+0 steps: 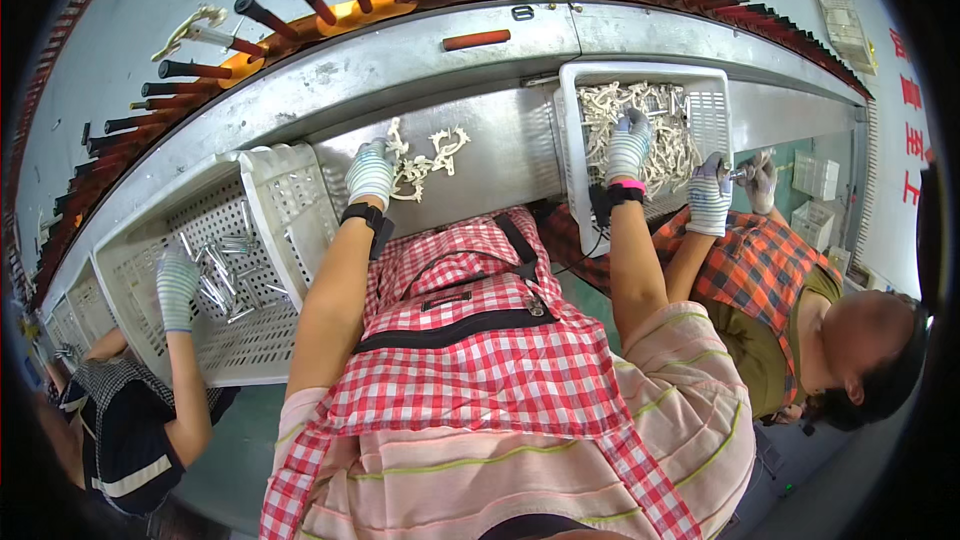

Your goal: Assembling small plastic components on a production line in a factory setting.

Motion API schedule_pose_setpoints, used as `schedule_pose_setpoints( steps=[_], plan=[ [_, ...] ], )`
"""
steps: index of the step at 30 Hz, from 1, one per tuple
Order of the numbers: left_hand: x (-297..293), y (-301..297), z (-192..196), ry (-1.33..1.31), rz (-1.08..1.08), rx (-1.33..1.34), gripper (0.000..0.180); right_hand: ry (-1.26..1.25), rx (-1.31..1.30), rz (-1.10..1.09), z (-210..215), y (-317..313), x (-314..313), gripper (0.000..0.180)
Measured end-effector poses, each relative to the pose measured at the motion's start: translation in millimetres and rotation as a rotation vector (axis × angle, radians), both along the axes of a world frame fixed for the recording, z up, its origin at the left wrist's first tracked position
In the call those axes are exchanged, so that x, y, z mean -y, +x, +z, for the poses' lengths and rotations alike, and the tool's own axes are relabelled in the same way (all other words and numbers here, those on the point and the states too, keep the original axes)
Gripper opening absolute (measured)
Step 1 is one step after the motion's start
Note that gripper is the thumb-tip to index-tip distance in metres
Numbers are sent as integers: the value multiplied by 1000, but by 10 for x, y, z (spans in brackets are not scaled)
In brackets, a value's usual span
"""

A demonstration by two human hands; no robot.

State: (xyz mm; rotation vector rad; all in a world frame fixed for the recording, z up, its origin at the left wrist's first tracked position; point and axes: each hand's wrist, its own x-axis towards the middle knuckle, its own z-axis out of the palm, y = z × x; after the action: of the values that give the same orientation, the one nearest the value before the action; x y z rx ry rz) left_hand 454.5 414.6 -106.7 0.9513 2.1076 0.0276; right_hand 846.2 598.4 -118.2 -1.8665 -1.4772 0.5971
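My left hand (371,173), in a knit glove, rests on the metal bench (480,155) and grips a tangled cluster of cream plastic parts (428,160). My right hand (628,145), also gloved, reaches into a white perforated basket (570,130) filled with the same cream parts (665,125), its fingers closed among them. A red checked apron covers my lap below both forearms.
A curved row of dark pegs (270,15) runs along the far side of the bench. On the left, another white basket (265,280) holds metal pins (225,275) under a co-worker's gloved hand (177,285). A second co-worker's gloved hands (735,185) work at the right.
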Motion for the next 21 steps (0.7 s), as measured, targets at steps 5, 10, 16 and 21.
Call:
schedule_pose_setpoints(
  steps=[5, 10, 16, 21],
  plan=[
    [0, 45, 79, 419, 344, 41, 29, -504, 980, 153, -43, 91, -24, 38],
    [0, 31, 143, 567, 300, 153, 36, -538, 999, 157, -80, 62, -62, 35],
    [-53, 105, 588, 475, 606, 597, 46, -329, 880, 41, 120, 7, 23, 32],
    [65, 113, 784, 620, 619, 734, 32, -237, 186, -37, 267, -100, 125, 36]
  ],
)
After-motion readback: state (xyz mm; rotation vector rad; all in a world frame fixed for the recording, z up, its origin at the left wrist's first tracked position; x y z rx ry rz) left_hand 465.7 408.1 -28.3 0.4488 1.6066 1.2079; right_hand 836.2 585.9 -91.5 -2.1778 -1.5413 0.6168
